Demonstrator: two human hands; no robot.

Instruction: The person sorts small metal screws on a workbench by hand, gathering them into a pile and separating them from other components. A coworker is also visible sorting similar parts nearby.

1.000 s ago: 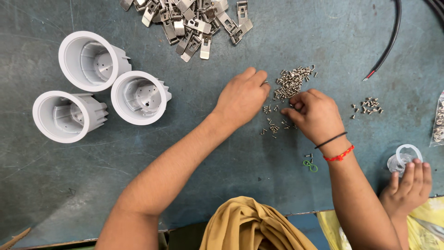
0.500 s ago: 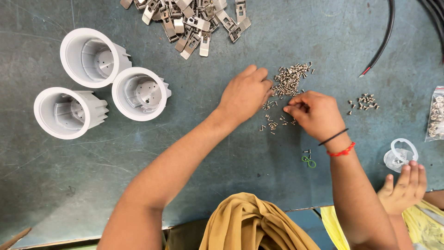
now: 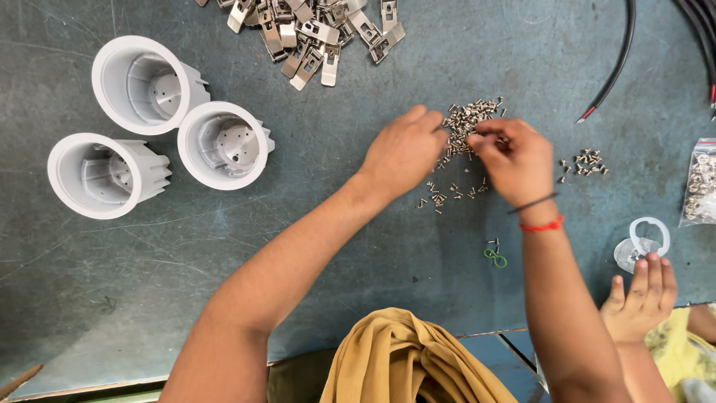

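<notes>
Left hand: our left hand [image 3: 403, 153] rests knuckles up on the table [image 3: 358, 246], fingers curled together at the near left edge of the screw pile [image 3: 468, 119]; whether it grips a screw we cannot tell
Right hand: our right hand [image 3: 514, 160] has fingertips pinched together over the pile's right side, likely on a screw
Screws: small silver pile far of both hands, loose ones scattered near them
Left side: three white ribbed housings [image 3: 224, 144]
Far edge: heap of metal clips [image 3: 313, 30]
Right: another person's hand [image 3: 638, 298] touching a clear plastic ring [image 3: 647, 237]
</notes>
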